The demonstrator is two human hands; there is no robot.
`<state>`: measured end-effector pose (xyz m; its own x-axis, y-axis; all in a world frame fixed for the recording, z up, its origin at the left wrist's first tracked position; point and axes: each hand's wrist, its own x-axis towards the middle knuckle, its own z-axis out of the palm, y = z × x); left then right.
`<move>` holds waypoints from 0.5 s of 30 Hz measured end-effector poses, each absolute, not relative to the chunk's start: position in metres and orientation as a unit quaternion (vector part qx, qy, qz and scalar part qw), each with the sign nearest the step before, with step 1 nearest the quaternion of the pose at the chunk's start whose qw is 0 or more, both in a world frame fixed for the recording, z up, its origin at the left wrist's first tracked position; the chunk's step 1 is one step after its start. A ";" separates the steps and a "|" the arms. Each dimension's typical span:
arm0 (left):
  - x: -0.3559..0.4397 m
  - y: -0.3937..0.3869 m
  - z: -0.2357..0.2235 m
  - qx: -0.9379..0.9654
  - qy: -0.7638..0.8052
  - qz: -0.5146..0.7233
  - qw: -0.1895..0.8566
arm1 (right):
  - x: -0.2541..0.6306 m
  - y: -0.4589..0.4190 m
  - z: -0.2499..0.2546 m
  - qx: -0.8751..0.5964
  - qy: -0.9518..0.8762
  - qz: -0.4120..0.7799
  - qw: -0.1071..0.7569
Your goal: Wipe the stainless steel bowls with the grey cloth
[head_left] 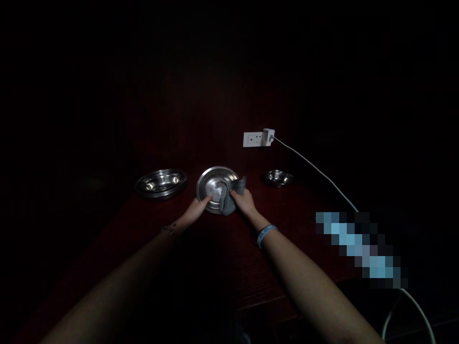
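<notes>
A shiny steel bowl [211, 179] is tilted toward me above the dark red table. My left hand [197, 209] grips its lower left rim, thumb on the inside and the other fingers hidden behind. A grey cloth [229, 198] is bunched in my right hand [245, 200] and drapes over the right side of the bowl's rim and inner face. The right thumb presses the cloth; the fingers behind it are out of sight.
Several nested steel bowls [161, 193] stand at the left of the table [247, 272]. A smaller steel bowl [278, 178] sits to the right. A charger [268, 136] in the wall socket [251, 139] trails a white cable [315, 169] down the right side, past a pixelated patch.
</notes>
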<state>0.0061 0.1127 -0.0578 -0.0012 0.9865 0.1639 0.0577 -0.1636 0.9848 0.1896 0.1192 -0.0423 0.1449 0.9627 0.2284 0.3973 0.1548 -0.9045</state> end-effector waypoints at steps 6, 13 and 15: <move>0.007 0.111 -0.056 0.551 0.475 0.526 0.441 | 0.190 0.118 -0.040 -0.588 -0.584 0.289 0.479; 0.007 0.111 -0.056 0.556 0.472 0.526 0.438 | 0.189 0.121 -0.043 -0.585 -0.582 0.289 0.485; 0.007 0.112 -0.056 0.556 0.474 0.524 0.438 | 0.189 0.120 -0.043 -0.585 -0.582 0.287 0.486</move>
